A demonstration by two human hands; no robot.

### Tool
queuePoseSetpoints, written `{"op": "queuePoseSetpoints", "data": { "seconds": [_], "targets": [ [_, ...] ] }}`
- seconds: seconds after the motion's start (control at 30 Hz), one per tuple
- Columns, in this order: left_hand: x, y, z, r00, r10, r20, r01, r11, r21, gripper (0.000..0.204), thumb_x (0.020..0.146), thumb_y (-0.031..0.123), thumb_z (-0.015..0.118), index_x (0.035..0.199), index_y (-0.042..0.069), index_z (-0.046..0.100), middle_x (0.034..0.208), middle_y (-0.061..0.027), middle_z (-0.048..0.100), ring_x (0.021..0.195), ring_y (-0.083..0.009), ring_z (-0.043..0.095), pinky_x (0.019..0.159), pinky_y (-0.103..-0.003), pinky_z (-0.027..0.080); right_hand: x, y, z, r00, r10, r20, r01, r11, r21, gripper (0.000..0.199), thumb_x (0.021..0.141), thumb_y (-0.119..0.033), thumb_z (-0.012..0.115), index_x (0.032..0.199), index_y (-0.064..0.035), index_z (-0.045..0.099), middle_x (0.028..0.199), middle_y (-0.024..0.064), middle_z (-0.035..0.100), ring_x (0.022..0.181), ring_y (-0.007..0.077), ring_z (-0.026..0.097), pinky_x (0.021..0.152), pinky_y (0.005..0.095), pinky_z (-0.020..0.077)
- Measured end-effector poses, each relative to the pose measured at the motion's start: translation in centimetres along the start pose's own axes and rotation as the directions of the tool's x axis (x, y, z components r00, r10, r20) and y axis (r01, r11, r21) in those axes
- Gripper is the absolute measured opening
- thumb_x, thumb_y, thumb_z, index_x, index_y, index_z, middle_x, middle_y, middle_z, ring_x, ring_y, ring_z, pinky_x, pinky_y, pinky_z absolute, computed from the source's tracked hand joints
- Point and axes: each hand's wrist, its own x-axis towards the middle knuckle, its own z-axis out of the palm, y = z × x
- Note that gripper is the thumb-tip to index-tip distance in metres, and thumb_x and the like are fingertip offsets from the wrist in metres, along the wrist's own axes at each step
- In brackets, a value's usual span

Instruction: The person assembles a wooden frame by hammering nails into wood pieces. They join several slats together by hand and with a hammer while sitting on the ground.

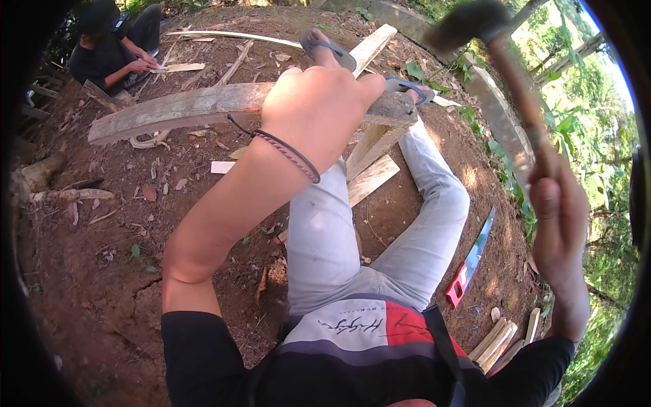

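My right hand (559,210) is raised at the right, wrapped round the wooden handle of a hammer (519,95). The dark hammer head is high up and blurred. At the upper middle, my left hand (315,102) is closed over a weathered wooden plank (183,108), near its right end. Its fingertips are hidden, so anything small in them does not show. Under that end a lighter piece of wood (376,146) slants down between my legs. A second pale board (373,180) lies by it on the soil.
A handsaw (471,258) with a red handle lies right of my leg. Cut wood pieces (498,342) lie at the lower right. Another person (112,51) sits at the far left, holding a thin strip of wood. A low concrete edge (498,112) and plants border the right.
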Motion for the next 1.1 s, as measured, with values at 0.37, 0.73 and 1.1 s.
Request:
{"op": "queuePoseSetpoints", "data": {
  "seconds": [0.37, 0.73, 1.1],
  "targets": [
    [-0.4, -0.1, 0.4, 1.000, 0.008, -0.007, -0.008, 0.998, -0.058, 0.035, 0.077, 0.000, 0.057, 0.110, 0.009, 0.052, 0.080, -0.0111, 0.062, 0.080, -0.0316, 0.065, 0.067, -0.043, 0.052, -0.4, 1.9, 1.7, 0.933, -0.055, -0.355, 0.253, 0.802, 0.542, 0.032, 0.101, -0.037, 0.045, 0.090, -0.0073, 0.045, 0.060, -0.0003, 0.042, 0.044, 0.0075, 0.033, 0.039, 0.0274, 0.0244],
    [0.8, 0.1, -0.1, 0.998, 0.043, -0.035, -0.046, 0.996, -0.074, 0.028, 0.078, 0.001, 0.055, 0.105, 0.010, 0.055, 0.081, -0.0122, 0.062, 0.082, -0.0326, 0.065, 0.068, -0.043, 0.052, -1.1, 3.9, 3.7, 0.966, -0.097, 0.240, 0.173, 0.933, -0.315, 0.038, 0.103, -0.038, 0.035, 0.088, -0.0044, 0.043, 0.060, -0.0064, 0.039, 0.043, 0.0094, 0.033, 0.042, 0.0301, 0.0318],
    [0.3, -0.1, -0.4, 0.997, 0.017, 0.070, -0.011, 0.997, -0.079, 0.035, 0.074, -0.001, 0.058, 0.107, 0.008, 0.053, 0.086, -0.0142, 0.061, 0.085, -0.0357, 0.063, 0.071, -0.046, 0.050, 0.0, 5.4, 2.2, 0.990, 0.026, -0.135, 0.023, 0.937, 0.349, 0.030, 0.100, -0.029, 0.045, 0.095, 0.0004, 0.050, 0.062, 0.0090, 0.044, 0.051, 0.0256, 0.048, 0.050, 0.0376, 0.0380]
  ]
}}
